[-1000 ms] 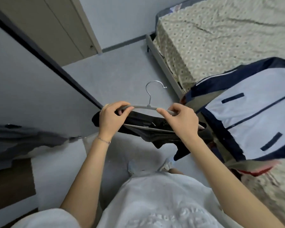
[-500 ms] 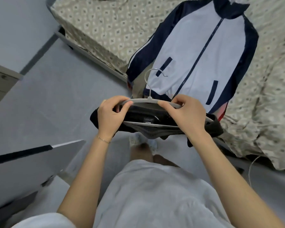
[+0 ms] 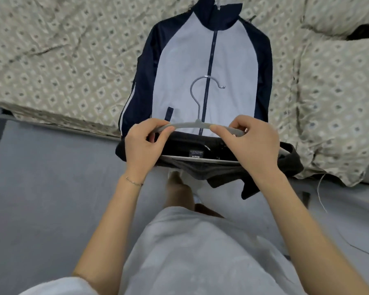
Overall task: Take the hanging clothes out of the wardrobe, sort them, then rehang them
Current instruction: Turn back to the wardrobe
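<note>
I hold a grey hanger flat in front of me, its hook pointing toward the bed. My left hand pinches its left shoulder and my right hand pinches its right shoulder. A black garment hangs from the hanger, with a small label showing at its neck and its lower part drooping below my hands. Beyond it, a white and navy zip jacket lies spread flat on the bed, collar away from me.
The bed with a patterned beige cover fills the upper view; its edge runs just behind my hands. A rumpled quilt lies at the right. Grey floor is on the left. A thin white cord hangs off the bed's right side.
My view has swung from the wardrobe side to face the bed, so the jacket is now straight ahead. Both hands keep the same grip on the hanger with the black garment.
</note>
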The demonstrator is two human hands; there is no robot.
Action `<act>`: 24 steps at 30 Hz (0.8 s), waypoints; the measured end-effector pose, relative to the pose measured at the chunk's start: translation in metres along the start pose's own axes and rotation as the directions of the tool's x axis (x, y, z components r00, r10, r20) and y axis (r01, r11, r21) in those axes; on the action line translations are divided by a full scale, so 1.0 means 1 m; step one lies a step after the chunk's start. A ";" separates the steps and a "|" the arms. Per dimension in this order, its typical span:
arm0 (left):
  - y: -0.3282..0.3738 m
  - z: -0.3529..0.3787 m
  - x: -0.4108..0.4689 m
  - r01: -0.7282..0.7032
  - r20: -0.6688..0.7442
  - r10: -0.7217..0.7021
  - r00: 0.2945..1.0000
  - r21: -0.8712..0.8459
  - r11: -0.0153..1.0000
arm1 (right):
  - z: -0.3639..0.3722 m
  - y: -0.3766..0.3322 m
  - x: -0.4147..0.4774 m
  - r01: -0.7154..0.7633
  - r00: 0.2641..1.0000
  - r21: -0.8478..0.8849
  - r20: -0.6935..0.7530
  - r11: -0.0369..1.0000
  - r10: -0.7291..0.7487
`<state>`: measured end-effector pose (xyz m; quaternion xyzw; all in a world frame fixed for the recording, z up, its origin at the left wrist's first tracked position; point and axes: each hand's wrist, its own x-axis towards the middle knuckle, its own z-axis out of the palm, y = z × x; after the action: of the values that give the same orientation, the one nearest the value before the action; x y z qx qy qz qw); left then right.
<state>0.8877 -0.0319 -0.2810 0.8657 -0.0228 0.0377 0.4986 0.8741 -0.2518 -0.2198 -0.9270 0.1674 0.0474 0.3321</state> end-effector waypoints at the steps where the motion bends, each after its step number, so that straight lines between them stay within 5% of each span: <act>1: -0.004 0.003 0.013 0.001 0.025 -0.001 1.000 -0.003 1.000 | 0.003 0.000 0.010 -0.007 1.000 0.003 -0.021 1.000 0.007; 6: -0.014 0.012 0.092 -0.035 0.122 0.037 0.992 -0.015 0.999 | 0.006 -0.016 0.064 -0.024 0.995 -0.013 -0.098 1.000 0.023; 11: -0.014 0.034 0.166 -0.106 0.065 0.109 0.992 -0.046 0.993 | -0.002 -0.033 0.127 -0.026 0.978 0.027 -0.207 0.999 0.031; 24: -0.057 0.107 0.312 -0.023 0.035 0.025 0.999 -0.058 0.998 | 0.038 -0.017 0.303 0.034 0.965 0.046 -0.262 0.998 -0.021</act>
<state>1.2074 -0.0964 -0.3560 0.8511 -0.0431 0.0273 0.5224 1.1653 -0.3000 -0.2994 -0.9188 0.1979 -0.0840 0.3310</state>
